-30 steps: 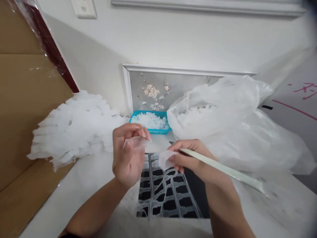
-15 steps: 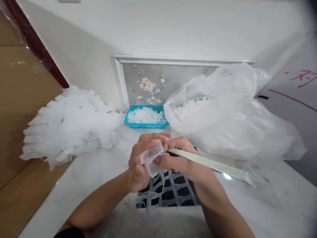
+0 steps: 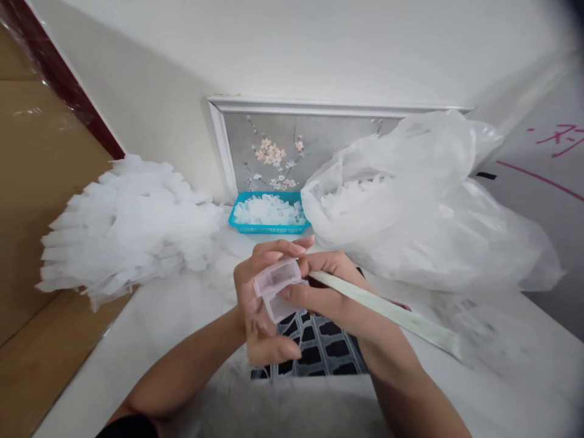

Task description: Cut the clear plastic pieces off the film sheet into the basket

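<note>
A small translucent pinkish-white plastic box [image 3: 279,278] is between my hands, with its lid standing open. My right hand [image 3: 335,292] grips its right side, the thumb reaching into the box. The same hand also holds a long, flat, pale green strip [image 3: 387,309], which slants down to the right. Beside the box, my left hand [image 3: 250,292] has its fingers stretched behind it and its thumb spread away below. Under both hands lies a black sheet with a clear moulded grid [image 3: 314,353], partly covered by them.
A blue basket [image 3: 270,229] of small whitish pieces stands by the wall. To its left rises a heap of white strips [image 3: 132,225]; to its right slumps a large clear plastic bag [image 3: 424,213]. Behind is a framed flower picture [image 3: 319,108]. Cardboard [image 3: 50,182] borders the left.
My left thumb has swung down and away from the box, and the left fingers have opened out. The strip's far end has dipped slightly. My right hand still grips the box.
</note>
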The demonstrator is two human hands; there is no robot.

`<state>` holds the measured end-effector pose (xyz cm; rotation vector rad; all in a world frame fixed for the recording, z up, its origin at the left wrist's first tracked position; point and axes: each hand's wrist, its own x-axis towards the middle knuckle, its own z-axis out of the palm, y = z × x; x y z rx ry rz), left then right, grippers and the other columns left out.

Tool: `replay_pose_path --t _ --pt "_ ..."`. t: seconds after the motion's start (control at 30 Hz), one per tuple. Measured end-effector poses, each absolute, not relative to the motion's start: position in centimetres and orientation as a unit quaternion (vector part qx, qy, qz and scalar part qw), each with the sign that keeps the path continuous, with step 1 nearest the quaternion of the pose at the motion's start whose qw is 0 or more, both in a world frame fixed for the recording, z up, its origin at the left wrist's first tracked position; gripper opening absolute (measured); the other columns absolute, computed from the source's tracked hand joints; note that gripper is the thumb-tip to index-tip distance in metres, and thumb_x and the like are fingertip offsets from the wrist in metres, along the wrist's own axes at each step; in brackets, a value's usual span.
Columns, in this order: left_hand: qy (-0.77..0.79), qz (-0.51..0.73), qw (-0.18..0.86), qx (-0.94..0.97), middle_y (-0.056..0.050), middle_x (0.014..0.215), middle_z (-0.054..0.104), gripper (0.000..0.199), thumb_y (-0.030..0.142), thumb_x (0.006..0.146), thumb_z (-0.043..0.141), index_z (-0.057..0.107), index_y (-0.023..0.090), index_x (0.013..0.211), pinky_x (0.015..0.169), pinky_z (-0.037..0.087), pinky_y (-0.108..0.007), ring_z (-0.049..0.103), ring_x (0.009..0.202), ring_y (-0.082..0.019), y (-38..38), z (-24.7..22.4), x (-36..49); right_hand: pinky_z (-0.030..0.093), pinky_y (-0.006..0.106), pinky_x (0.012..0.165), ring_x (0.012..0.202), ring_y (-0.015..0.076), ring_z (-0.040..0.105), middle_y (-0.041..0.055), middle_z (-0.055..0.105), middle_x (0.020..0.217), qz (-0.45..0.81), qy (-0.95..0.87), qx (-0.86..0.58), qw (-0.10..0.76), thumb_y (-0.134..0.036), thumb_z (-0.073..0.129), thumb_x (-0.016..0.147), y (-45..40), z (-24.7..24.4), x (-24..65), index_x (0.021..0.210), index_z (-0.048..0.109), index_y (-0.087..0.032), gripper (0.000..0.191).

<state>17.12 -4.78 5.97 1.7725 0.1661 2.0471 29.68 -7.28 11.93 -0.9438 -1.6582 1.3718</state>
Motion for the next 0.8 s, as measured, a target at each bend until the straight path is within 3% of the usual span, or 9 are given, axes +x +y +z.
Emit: replay_pose_path --t 0.2,0.4,0.57,0.7,0.8 --pt "-0.032 0.748 0.155 0.644 -0.009 0.117 0.059 0.074 0.041 0.074 0.078 0.045 0.02 0.136 0.102 0.053 -0.037 0.061 0.114 -0.023 -3.5 5.6 17.3 0.038 0.023 0.054 0.058 0.0107 0.047 -0.0034 0.053 0.061 0.536 -0.648 -0.389 0.375 -0.024 0.066 0.073 -7.4 11.5 29.6 0.062 0.053 -0.019 0.018" --pt "0.009 0.747 0.15 0.647 -0.006 0.115 0.062 0.074 0.047 0.074 0.079 0.044 0.029 0.137 0.097 0.056 -0.038 0.065 0.108 -0.021 -3.2 5.3 17.2 0.036 0.022 0.051 0.056 0.0105 0.048 -0.0041 0.051 0.056 0.525 -0.645 -0.406 0.379 -0.022 0.067 0.071 -7.4 11.5 29.5 0.058 0.052 -0.019 0.02" --pt "0.038 0.755 0.087 0.649 -0.005 0.11 0.064 0.066 0.052 0.081 0.071 0.045 0.029 0.137 0.095 0.058 -0.037 0.067 0.1 -0.018 -3.1 5.1 16.9 0.031 0.02 0.046 0.05 0.0071 0.041 -0.0052 0.05 0.055 0.529 -0.655 -0.404 0.358 -0.028 0.07 0.075 -7.0 11.6 29.9 0.06 0.055 -0.018 0.024" --pt "0.055 0.762 0.002 0.645 -0.005 0.103 0.064 0.055 0.05 0.087 0.064 0.048 0.027 0.134 0.089 0.06 -0.038 0.068 0.094 -0.018 -2.0 4.5 16.5 0.032 0.02 0.046 0.048 0.0065 0.04 -0.0048 0.052 0.057 0.553 -0.676 -0.361 0.326 -0.035 0.073 0.077 -6.1 11.8 31.3 0.08 0.069 -0.016 0.019" --pt "0.107 0.794 -0.014 0.598 -0.002 0.099 0.06 0.036 0.044 0.094 0.056 0.049 0.027 0.124 0.09 0.057 -0.043 0.067 0.091 -0.018 1.6 4.1 16.0 0.035 0.022 0.045 0.047 0.0076 0.043 -0.0033 0.056 0.06 0.536 -0.669 -0.384 0.342 -0.044 0.074 0.079 -5.4 11.9 32.5 0.102 0.073 -0.018 0.035"
